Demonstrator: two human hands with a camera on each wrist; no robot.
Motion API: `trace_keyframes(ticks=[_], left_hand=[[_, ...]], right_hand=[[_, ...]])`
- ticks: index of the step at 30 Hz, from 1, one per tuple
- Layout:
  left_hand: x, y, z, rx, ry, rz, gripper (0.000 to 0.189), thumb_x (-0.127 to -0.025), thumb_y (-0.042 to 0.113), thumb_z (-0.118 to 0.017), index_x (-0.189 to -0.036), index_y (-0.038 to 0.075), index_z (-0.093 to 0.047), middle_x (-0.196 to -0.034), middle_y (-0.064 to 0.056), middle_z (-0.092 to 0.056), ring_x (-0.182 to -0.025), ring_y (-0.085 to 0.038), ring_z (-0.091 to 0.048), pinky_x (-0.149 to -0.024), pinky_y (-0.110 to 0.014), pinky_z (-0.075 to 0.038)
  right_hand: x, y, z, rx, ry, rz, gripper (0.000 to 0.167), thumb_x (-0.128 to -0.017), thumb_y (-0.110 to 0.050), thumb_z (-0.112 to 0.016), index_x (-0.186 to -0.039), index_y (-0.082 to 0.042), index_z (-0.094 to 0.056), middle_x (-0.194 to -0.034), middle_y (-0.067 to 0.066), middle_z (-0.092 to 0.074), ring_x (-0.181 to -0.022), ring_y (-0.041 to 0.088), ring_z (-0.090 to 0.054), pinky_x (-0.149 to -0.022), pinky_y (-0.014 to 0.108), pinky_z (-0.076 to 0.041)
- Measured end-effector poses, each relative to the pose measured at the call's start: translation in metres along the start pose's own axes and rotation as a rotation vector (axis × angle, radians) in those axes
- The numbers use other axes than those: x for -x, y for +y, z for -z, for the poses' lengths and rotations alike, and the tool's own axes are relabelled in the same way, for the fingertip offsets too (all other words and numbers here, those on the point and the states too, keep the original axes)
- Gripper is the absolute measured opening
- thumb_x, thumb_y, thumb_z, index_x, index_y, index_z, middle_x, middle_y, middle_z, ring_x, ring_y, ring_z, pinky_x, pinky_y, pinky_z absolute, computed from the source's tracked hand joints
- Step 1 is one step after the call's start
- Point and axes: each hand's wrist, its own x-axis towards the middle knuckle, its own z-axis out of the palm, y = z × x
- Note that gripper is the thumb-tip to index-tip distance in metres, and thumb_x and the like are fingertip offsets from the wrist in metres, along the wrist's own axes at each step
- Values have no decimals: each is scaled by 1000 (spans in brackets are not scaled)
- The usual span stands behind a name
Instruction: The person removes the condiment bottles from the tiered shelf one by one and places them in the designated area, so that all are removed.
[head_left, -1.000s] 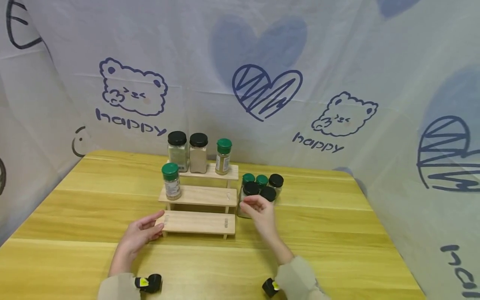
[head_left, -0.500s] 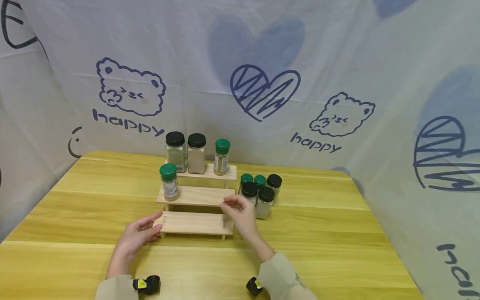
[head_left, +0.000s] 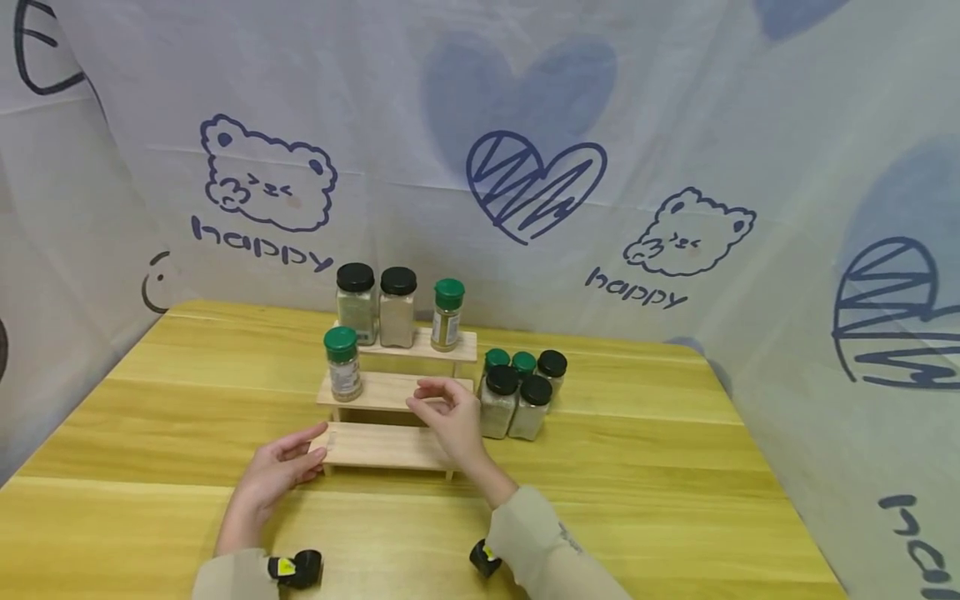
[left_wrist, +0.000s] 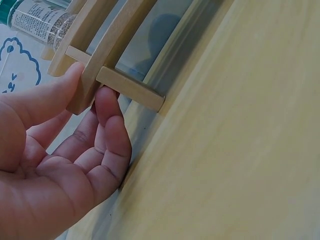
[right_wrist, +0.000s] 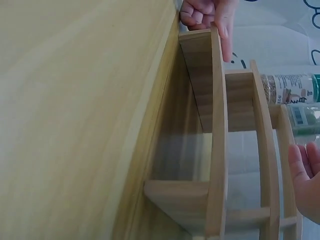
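A three-step wooden spice rack (head_left: 386, 444) stands on the table. At the left end of its lowest step my left hand (head_left: 273, 468) pinches the board, thumb above and fingers beneath, as the left wrist view shows. My right hand (head_left: 455, 417) hovers over the right part of the middle step, fingers loosely bent, nothing in them. A green-capped spice jar (head_left: 344, 367) is upright at the middle step's left end. On the top step stand a black-capped jar of green contents (head_left: 357, 308), a black-capped jar of beige powder (head_left: 397, 310) and a smaller green-capped jar (head_left: 446, 317).
Right of the rack, several spice jars cluster on the wooden table (head_left: 637, 467), among them a front black-capped jar (head_left: 529, 412) and a green-capped jar (head_left: 523, 363). A printed cloth (head_left: 405, 117) hangs behind the table.
From beside the jar cluster my right hand has moved left, over the rack's middle step, carrying nothing. My left hand stays on the lowest step. The jars stand where they were.
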Motion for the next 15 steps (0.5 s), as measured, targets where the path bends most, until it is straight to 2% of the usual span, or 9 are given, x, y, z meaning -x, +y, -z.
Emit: trace_keyframes(ticks=[7,11,15], left_hand=[[0,0,0,-18,-5,-12,53,-85,15,-63,-130,0,-42,-113,-11,-55,-80,-12,-58,-71,-27,-49],[0,1,-1,-23,3,-5,51,-86,13,-61,-131,0,-41,-108,-9,-56,-79,-12,-58,-70,-27,-49],[0,1,-1,-23,-1,-3,52,-85,15,-62,-131,0,-41,-109,-9,-56,-80,-13,-58,-70,-27,-49]], right_hand=[[-17,22,-16,-17,-9,7,31,-77,2,-67,-106,8,-55,-96,24,-56,-89,34,-56,-73,27,-50],[-25,28,-25,-37,-19,49,37,-78,-2,-67,-111,8,-52,-96,16,-57,-91,30,-56,-75,29,-50],[-28,9,-35,-51,-34,9,41,-78,4,-66,-114,13,-49,-99,19,-56,-95,33,-53,-82,39,-47]])
